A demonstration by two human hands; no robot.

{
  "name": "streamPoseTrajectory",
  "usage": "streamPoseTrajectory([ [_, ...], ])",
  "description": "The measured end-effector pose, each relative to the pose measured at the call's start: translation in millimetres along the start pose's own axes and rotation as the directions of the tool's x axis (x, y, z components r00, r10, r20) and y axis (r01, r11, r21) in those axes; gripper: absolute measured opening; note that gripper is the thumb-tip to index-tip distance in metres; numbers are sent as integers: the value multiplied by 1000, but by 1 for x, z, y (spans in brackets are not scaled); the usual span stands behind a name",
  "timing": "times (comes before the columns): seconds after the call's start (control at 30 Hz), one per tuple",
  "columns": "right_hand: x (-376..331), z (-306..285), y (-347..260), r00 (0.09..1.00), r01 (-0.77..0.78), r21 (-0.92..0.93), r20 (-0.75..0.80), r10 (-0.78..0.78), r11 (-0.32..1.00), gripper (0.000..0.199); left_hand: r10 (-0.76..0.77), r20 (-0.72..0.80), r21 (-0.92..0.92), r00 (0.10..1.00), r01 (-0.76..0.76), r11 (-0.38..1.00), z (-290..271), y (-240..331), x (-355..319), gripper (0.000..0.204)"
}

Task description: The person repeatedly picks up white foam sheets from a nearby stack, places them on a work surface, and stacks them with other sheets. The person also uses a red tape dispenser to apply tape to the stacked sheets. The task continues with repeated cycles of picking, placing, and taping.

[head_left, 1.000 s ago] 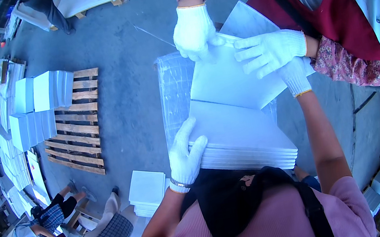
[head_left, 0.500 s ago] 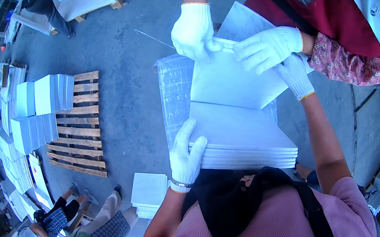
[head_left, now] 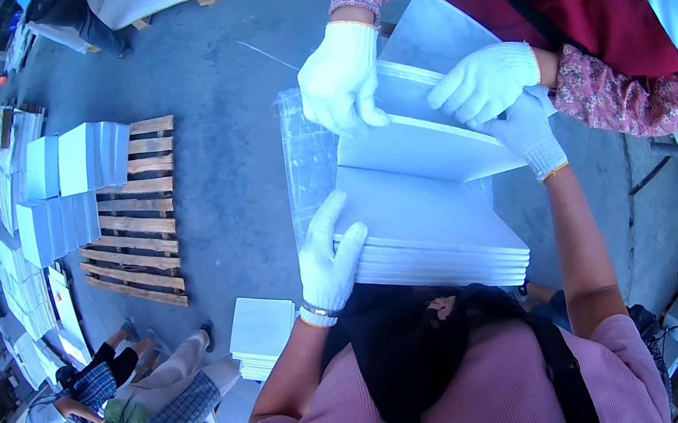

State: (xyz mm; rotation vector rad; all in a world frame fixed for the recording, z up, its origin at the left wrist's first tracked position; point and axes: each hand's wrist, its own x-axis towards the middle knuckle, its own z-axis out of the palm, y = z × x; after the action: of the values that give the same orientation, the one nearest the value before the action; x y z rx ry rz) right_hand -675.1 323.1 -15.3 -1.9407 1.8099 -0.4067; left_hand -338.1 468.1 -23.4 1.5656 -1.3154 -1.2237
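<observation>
Before me lies a stack of flat white tile-like panels (head_left: 429,214). My left hand (head_left: 330,253), in a white knit glove, grips the stack's left side near the front corner, thumb at the near edge. A single white panel (head_left: 436,149) stands tilted up behind the stack. My right hand (head_left: 531,136), also gloved, holds its right end; the fingers are partly hidden by a co-worker's gloved hand (head_left: 484,87). The co-worker's other gloved hand (head_left: 342,81) pinches the panel's upper left corner. More white panels (head_left: 429,26) stand behind it.
A plastic-wrapped block (head_left: 308,163) is under the stack. To the left, a wooden pallet (head_left: 138,218) bears stacks of white panels (head_left: 63,199). A low panel stack (head_left: 262,332) stands near my left elbow. A co-worker in a red apron (head_left: 538,8) faces me; other people bend at lower left.
The panel's upper edge has tipped up and toward me, opening a gap to those behind. The co-worker's left-side hand has shifted slightly left and down; my left hand stays in place.
</observation>
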Motion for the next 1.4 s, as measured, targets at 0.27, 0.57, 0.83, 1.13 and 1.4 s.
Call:
streamPoseTrajectory([
  [0.27, 10, 11, 18, 999, 28, -191, -27, -34, 981, 38, 308, 38, 384, 951, -298, 874, -2, 15, 2, 44],
  [0.57, 11, 21, 32, 999, 40, -323, -9, -45, 946, 41, 570, 162, 417, 805, -580, 700, -15, 69, 5, 27],
  [0.83, 13, 27, 26, 987, 80, -319, -108, -121, 944, 31, 40, 862, 409, 506, -740, 534, 69, 62, 55, 45],
  [1.13, 14, 26, 34, 920, 197, -311, -269, -284, 930, 30, -199, 844, 520, 499, -665, 536, 51, 73, 68, 48],
  [1.4, 5, 17, 15, 995, 30, -305, -84, -58, 952, 34, -204, 836, 538, 509, -690, 484, 60, 91, 72, 43],
])
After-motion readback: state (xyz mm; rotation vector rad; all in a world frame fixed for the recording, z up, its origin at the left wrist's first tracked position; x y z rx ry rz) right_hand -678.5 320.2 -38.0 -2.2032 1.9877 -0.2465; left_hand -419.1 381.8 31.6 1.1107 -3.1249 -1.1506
